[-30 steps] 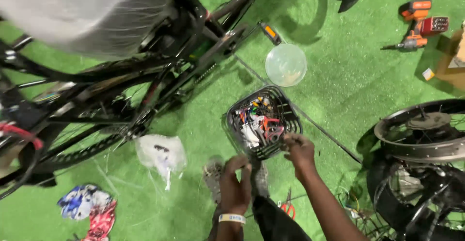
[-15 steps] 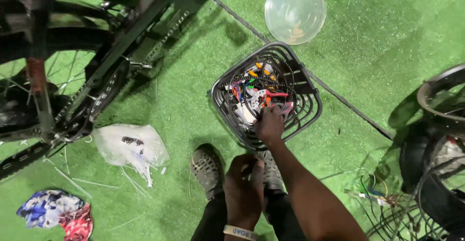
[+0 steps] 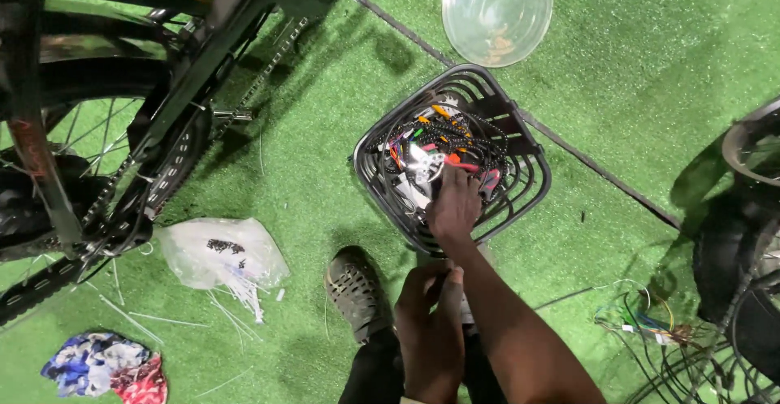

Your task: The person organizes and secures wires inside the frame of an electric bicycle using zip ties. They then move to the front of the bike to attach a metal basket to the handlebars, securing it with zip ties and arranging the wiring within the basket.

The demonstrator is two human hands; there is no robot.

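Here the right hand (image 3: 453, 203) digs inside the basket (image 3: 532, 160) rim, grip unclear; left hand (image 3: 428, 302) clenched.

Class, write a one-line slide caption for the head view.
Right hand reaches into black wire basket of tools on green turf; left hand waits below.

The floor (image 3: 650, 71) is covered in bright green turf, crossed by a dark diagonal seam. The wire basket (image 3: 532, 197) is black, and its contents are a tangle of black, orange, yellow, red, green and white pieces. The bowl (image 3: 497, 10) beyond it is clear, with a few tan bits inside. The bicycle frame (image 3: 203, 71) is black, with a green and yellow panel near the top. The plastic bag (image 3: 219, 254) is translucent white with black specks. The cloth (image 3: 101, 365) has a blue, white and red pattern. The shoe (image 3: 355, 289) is dark grey-brown with perforations. The loose wires (image 3: 650, 327) show green, yellow and blue.
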